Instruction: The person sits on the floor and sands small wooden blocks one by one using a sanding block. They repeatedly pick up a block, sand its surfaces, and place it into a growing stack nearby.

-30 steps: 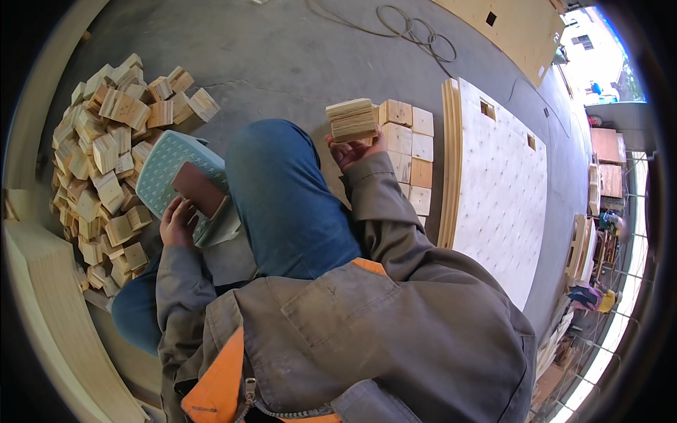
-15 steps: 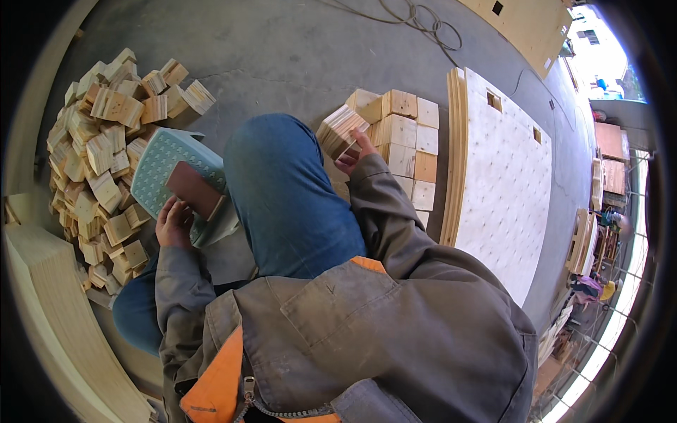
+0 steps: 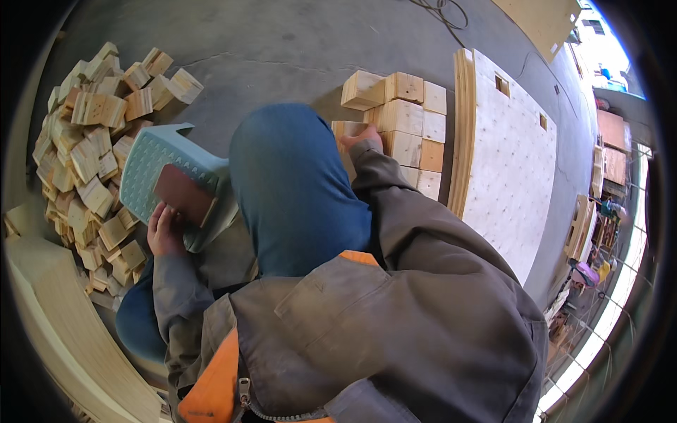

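A person's right hand (image 3: 362,138) grips a pale, stiff, likely light square wooden block (image 3: 348,130) by its sides against stacked blocks (image 3: 409,120), while left-hand fingers (image 3: 163,229) curl round a brown sanding pad (image 3: 185,194).

1. L hand (image 3: 166,229) is seen low at left, fingers curled and closed in a grip; back of hand is turned up.
2. L forearm, in a grey sleeve, is bent sharply, elbow kept close to body.
3. R hand (image 3: 363,137) is stretched fwd past the raised knee, fingers pressed flat; only knuckles are shown.
4. R arm is nearly straight, sleeve drawn to wrist.
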Motion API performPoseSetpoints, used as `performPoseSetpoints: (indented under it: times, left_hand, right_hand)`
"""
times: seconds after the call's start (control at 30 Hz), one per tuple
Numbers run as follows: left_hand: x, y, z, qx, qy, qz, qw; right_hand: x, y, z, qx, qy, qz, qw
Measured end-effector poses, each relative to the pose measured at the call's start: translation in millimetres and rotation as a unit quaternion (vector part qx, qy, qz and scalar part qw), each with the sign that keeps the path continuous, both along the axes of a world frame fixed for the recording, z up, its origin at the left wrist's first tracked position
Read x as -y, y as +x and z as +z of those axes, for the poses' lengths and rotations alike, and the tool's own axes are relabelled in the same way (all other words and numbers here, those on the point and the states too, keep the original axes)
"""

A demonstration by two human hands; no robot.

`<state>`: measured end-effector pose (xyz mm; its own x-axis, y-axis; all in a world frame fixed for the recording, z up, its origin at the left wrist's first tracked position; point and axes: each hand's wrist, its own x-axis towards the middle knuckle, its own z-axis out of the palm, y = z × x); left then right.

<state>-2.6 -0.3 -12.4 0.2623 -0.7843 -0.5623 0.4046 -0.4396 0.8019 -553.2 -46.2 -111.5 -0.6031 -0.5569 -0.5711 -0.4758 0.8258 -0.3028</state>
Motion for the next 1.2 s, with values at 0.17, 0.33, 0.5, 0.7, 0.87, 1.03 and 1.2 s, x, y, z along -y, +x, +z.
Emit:
performPoseSetpoints:
  times: [0.17, 0.33, 0.5, 0.7, 0.87, 1.03, 1.2]
  left_hand:
    - [-2, 8, -11, -0.008, -0.007, -0.027, 1.0]
    - [-2, 8, -3, -0.007, -0.003, -0.044, 0.999]
    - [5, -10, 11, 0.067, 0.052, -0.02, 0.996]
    - [5, -3, 1, 0.087, 0.058, -0.027, 0.994]
    - [13, -17, 8, 0.111, 0.066, -0.021, 0.991]
    - [7, -12, 9, 0.126, 0.071, -0.013, 0.989]
    - [5, -8, 6, 0.117, 0.066, -0.013, 0.991]
  right_hand:
    - [13, -7, -47, -0.066, 0.058, 0.033, 0.996]
    - [39, 5, -42, -0.08, 0.119, 0.016, 0.99]
    - [48, -8, -37, -0.128, 0.018, -0.028, 0.991]
    - [18, 10, -62, -0.058, 0.061, 0.004, 0.996]
    - [-9, -2, -131, 0.086, 0.152, 0.104, 0.979]
    - [7, 11, -135, 0.128, 0.095, 0.04, 0.986]
    - [34, 4, -121, 0.04, 0.136, 0.105, 0.984]
